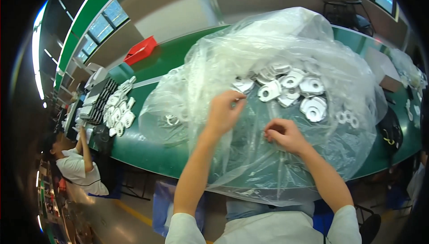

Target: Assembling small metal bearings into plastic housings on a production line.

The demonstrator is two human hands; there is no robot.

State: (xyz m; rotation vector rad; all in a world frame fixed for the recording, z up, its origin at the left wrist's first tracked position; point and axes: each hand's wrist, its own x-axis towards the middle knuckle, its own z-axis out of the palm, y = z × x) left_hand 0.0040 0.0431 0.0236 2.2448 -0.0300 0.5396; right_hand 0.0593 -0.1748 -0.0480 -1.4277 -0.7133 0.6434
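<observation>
A large clear plastic bag (268,56) lies on the green table (165,61) and hangs over its near edge. Inside it is a heap of white plastic parts (292,90) with round holes. My left hand (225,110) pinches the bag's film next to one white part (243,84), fingers closed on the plastic. My right hand (283,136) is closed into a loose fist on the film lower down, in the bag's middle.
More white parts (118,110) lie piled at the table's left end beside a dark tray (100,99). A red bin (140,50) sits at the far edge. Another person (73,161) in white stands at lower left. Further bags and a box (391,81) are at right.
</observation>
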